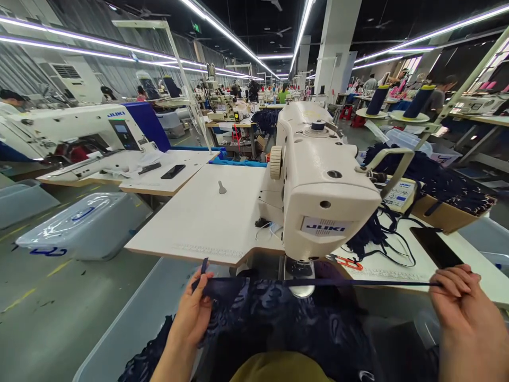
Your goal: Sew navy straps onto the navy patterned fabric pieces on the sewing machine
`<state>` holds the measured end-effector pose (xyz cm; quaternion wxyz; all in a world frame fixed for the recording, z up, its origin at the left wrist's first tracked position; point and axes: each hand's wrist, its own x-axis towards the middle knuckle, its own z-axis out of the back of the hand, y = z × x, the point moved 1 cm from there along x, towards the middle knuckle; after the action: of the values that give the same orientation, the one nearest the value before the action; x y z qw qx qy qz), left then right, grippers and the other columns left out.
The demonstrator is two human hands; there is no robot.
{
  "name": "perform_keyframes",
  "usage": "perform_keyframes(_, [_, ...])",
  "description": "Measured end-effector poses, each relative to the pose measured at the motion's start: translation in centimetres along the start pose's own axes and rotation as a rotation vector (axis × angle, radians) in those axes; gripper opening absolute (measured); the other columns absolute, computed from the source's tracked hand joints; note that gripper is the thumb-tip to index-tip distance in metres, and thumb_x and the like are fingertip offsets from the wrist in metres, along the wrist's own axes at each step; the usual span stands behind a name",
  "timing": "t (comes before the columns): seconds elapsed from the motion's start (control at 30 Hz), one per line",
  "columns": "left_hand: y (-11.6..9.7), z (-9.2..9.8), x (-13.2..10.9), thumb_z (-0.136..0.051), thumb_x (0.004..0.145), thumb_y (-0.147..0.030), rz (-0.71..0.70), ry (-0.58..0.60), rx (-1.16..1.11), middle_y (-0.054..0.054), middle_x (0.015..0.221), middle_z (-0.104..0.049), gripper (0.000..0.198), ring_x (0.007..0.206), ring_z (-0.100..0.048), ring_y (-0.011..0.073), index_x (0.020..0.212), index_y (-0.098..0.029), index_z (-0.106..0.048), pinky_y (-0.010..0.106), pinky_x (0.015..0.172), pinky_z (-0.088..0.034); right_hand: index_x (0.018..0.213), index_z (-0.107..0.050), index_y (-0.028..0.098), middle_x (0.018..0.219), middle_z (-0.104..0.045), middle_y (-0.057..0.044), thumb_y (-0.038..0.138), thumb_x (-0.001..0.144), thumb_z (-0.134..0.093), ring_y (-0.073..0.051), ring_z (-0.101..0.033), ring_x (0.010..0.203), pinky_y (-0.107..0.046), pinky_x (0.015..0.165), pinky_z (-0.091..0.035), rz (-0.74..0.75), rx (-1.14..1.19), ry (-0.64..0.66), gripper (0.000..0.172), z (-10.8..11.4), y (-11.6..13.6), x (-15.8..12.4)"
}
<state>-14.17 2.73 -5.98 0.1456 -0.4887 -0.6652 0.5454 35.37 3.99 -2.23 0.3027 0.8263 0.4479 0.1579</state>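
A narrow navy strap [382, 283] runs taut from under the white JUKI sewing machine [318, 175] to my right hand [461, 297], whose fingers are closed around its end. At the left, my left hand [194, 313] pinches the corner of a dark navy fabric piece [266, 307], with a short strap end sticking up above the thumb. The fabric's top edge stretches from there to the machine's metal sewing plate [302, 291], and its patterned body hangs below over my lap. The machine head hides the needle.
On the white tabletop [199, 212] lies a small grey metal piece [221, 188]. Orange snips [350, 262], loose navy straps [369, 239] and a dark phone-like slab [435, 246] are at right. A clear lidded bin [87, 223] stands on the floor at left.
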Motion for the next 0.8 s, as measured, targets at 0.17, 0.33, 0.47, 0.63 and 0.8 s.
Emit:
perform_keyframes(0.17, [0.2,-3.5,-3.5,-0.080,0.068,-0.032,0.055,0.195,0.200,-0.005,0.055,-0.054,0.025,0.046,-0.041,0.0058,0.079,-0.016,-0.064,0.012,0.037,-0.028,0.089,-0.064,0.025,0.047,-0.042,0.008,0.029,0.087,-0.062,0.001,-0.037,0.034,-0.014,0.032,-0.031,-0.009,-0.478,0.081,0.006,-2.1,-2.9,-4.4])
perform_keyframes(0.33, [0.3,-9.4,-8.7,-0.058,0.086,-0.028,-0.374,0.814,0.761,0.001,0.075,-0.064,0.015,0.069,-0.057,0.0128,0.078,-0.019,-0.066,0.022,0.065,-0.046,0.094,-0.069,0.024,0.081,-0.069,-0.001,0.035,0.082,-0.065,-0.011,-0.060,0.056,-0.025,0.059,-0.054,-0.127,-1.132,0.673,0.017,-7.2,-8.7,-11.1])
perform_keyframes(0.47, [1.4,-11.2,-10.4,-0.047,0.091,-0.024,-0.415,0.891,0.816,0.001,0.079,-0.067,0.021,0.068,-0.059,0.0130,0.103,-0.020,-0.064,0.023,0.066,-0.047,0.109,-0.059,0.027,0.085,-0.071,0.002,0.033,0.088,-0.054,-0.013,-0.064,0.061,-0.024,0.064,-0.054,-0.183,-1.211,0.782,0.023,-8.6,-10.0,-13.4])
perform_keyframes(0.63, [1.8,-11.3,-10.1,-0.049,0.088,-0.026,-0.272,0.875,0.909,-0.003,0.064,-0.059,0.016,0.057,-0.052,0.0109,0.088,-0.019,-0.063,0.019,0.053,-0.040,0.098,-0.060,0.027,0.078,-0.070,0.003,0.034,0.088,-0.056,-0.014,-0.066,0.063,-0.022,0.061,-0.054,-0.150,-1.228,0.822,0.013,-8.9,-9.4,-13.4])
perform_keyframes(0.8, [2.0,-11.3,-10.0,-0.049,0.084,-0.017,-0.364,0.868,0.997,-0.005,0.060,-0.054,0.011,0.053,-0.048,0.0089,0.079,-0.018,-0.058,0.018,0.052,-0.037,0.091,-0.066,0.027,0.081,-0.071,0.002,0.033,0.088,-0.056,-0.015,-0.065,0.064,-0.023,0.066,-0.053,-0.009,-1.238,0.844,0.012,-9.1,-9.5,-13.6])
